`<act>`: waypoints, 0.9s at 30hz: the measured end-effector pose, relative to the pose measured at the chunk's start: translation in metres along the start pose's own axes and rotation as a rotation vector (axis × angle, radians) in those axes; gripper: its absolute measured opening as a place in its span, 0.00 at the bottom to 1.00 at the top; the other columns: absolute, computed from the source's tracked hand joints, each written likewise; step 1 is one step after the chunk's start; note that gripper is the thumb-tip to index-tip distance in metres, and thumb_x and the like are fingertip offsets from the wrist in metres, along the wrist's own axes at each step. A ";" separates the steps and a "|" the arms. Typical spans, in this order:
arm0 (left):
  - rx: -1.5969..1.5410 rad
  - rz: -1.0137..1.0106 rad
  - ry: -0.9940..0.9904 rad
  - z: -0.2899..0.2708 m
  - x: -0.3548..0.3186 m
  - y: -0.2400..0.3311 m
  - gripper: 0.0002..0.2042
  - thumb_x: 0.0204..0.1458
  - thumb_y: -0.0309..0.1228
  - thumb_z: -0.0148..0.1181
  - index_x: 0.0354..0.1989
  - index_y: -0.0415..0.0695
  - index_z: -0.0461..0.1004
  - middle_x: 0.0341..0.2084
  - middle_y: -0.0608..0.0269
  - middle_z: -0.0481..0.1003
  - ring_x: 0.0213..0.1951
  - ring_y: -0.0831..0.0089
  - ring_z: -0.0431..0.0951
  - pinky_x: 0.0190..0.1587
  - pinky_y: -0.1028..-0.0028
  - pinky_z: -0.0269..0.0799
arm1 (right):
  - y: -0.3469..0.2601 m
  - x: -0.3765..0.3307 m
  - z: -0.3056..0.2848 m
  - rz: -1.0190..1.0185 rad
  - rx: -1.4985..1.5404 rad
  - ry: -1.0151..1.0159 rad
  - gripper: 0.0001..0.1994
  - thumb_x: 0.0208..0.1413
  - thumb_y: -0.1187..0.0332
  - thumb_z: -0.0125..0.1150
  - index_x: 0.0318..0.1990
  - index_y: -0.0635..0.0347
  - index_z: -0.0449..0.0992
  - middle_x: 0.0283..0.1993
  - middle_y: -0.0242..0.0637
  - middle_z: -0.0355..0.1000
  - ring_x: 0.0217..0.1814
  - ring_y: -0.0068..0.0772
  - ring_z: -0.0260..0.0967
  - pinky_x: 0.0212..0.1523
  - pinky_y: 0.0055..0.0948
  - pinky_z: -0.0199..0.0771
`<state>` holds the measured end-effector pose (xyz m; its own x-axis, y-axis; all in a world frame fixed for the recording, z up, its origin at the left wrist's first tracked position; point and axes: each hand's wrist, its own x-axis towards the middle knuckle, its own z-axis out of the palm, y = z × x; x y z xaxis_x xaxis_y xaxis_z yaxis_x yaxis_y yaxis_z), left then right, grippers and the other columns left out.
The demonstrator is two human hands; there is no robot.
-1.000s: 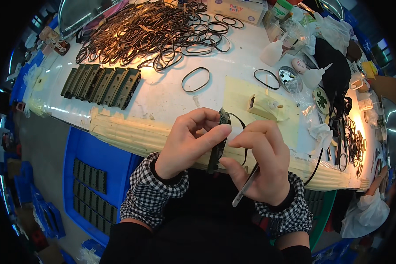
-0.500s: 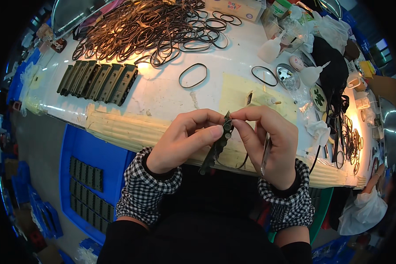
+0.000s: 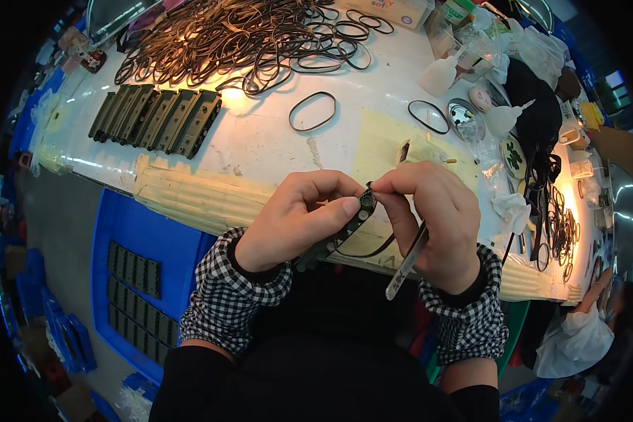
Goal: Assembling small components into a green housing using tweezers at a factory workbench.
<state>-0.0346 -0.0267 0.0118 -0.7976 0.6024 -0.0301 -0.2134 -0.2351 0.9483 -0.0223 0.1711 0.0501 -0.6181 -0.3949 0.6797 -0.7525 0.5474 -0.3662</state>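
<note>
Where left grip (image 3: 295, 221) pinches, a bar (image 3: 359, 216) slants beneath.

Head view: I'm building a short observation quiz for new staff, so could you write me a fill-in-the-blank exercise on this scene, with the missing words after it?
1. The dark studded strip is gripped by the ____ hand, while the right hand is at its upper end.
2. The slim metal tool is held in the ____ hand.
3. The tray at the picture's left is ____ in colour.
4. The sleeve cuffs have a black-and-white ____ pattern.

Missing words: left; right; blue; checked.
</note>
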 end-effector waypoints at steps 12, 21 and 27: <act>0.000 0.016 -0.063 -0.005 -0.001 -0.001 0.13 0.59 0.32 0.55 0.42 0.33 0.75 0.31 0.68 0.76 0.33 0.86 0.72 0.37 0.82 0.70 | 0.012 -0.006 -0.005 -0.173 -0.128 -0.111 0.15 0.38 0.74 0.62 0.38 0.57 0.74 0.36 0.30 0.71 0.28 0.29 0.68 0.30 0.25 0.67; 0.048 0.020 -0.003 -0.004 -0.001 -0.006 0.13 0.59 0.32 0.56 0.42 0.33 0.75 0.28 0.71 0.73 0.29 0.88 0.68 0.31 0.83 0.65 | 0.005 -0.010 0.004 0.005 0.049 -0.021 0.12 0.44 0.80 0.65 0.37 0.60 0.74 0.32 0.34 0.73 0.33 0.35 0.74 0.30 0.28 0.72; -0.028 0.002 -0.024 -0.004 0.001 -0.004 0.13 0.59 0.34 0.56 0.41 0.34 0.75 0.28 0.71 0.73 0.29 0.87 0.69 0.31 0.82 0.65 | -0.002 -0.006 -0.002 0.187 0.145 -0.047 0.11 0.46 0.81 0.66 0.38 0.61 0.76 0.33 0.37 0.75 0.31 0.37 0.74 0.30 0.30 0.73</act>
<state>-0.0363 -0.0283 0.0073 -0.7845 0.6199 -0.0200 -0.2277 -0.2579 0.9390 -0.0167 0.1741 0.0479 -0.7569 -0.3327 0.5626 -0.6469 0.5038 -0.5724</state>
